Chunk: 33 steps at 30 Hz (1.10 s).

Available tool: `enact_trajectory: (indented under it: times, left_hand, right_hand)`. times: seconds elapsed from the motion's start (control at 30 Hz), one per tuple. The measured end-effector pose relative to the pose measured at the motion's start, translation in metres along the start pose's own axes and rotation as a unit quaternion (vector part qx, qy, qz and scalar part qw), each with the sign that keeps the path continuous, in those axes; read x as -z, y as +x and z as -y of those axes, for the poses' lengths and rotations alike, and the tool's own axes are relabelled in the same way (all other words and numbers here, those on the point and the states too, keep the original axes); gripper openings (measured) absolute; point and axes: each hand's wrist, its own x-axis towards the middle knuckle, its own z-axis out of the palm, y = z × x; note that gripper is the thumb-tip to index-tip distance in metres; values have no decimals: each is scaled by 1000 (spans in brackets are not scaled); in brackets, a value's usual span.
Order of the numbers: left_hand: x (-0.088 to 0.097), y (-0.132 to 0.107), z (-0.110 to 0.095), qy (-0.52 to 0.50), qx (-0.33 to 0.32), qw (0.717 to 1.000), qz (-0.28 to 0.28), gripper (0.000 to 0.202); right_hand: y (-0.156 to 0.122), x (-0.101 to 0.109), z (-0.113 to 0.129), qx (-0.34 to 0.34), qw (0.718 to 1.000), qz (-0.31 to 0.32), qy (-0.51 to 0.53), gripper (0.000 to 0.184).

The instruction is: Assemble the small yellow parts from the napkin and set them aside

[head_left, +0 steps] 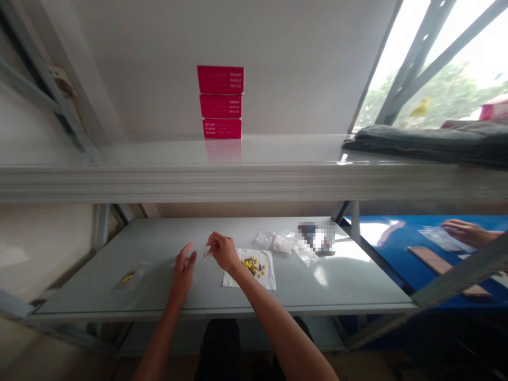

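Note:
My right hand (pixel 223 251) is closed in a pinch on a small clear plastic bag (pixel 207 252), held just above the grey table (pixel 166 233). My left hand (pixel 183 267) hovers beside it with fingers apart, close to the bag but holding nothing. Just right of my right wrist lies a white sheet (pixel 266 275) with a small pile of yellow and dark pieces (pixel 254 265) on it. At the table's left lies a clear bag holding yellow pieces (pixel 129 276).
Several clear bags (pixel 278 242) lie at the table's back right, next to a blurred item. A shelf (pixel 254 174) above carries three stacked pink boxes (pixel 220 102) and folded grey cloth (pixel 432 142). Another person's hand (pixel 466 233) rests on a blue table (pixel 400 254) to the right.

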Motion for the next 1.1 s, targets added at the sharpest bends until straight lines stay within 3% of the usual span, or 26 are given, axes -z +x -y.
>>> enact_trajectory:
  times: [0.07, 0.17, 0.3, 0.47, 0.57, 0.83, 1.0, 1.1]
  left_hand:
    - [-2, 2, 4, -51, 53, 996, 57, 59]
    - [-4, 2, 3, -129, 73, 980, 136, 66]
    - [-3, 0, -6, -162, 66, 978, 109, 64]
    - [-8, 3, -7, -132, 48, 985, 101, 69]
    - [-19, 4, -9, -121, 37, 984, 125, 71]
    - [-60, -2, -30, -66, -1, 986, 156, 69]
    - [-72, -3, -43, -11, -37, 983, 180, 66]
    - [-73, 0, -50, -6, -56, 981, 184, 61]
  right_hand:
    - [1, 3, -4, -4, 999, 10, 50, 32]
    - [-1, 8, -10, -13, 995, 17, 96, 31]
    - [-12, 22, -17, -39, 989, 35, 140, 31]
    - [-31, 51, -26, -14, 993, 20, 119, 25]
    - [-41, 66, -32, -29, 993, -8, 116, 24]
    - [-64, 94, -64, -51, 991, -53, 111, 47]
    - [-70, 96, -81, -43, 991, -97, 80, 20]
    - [-71, 95, -88, -49, 989, -107, 85, 17]
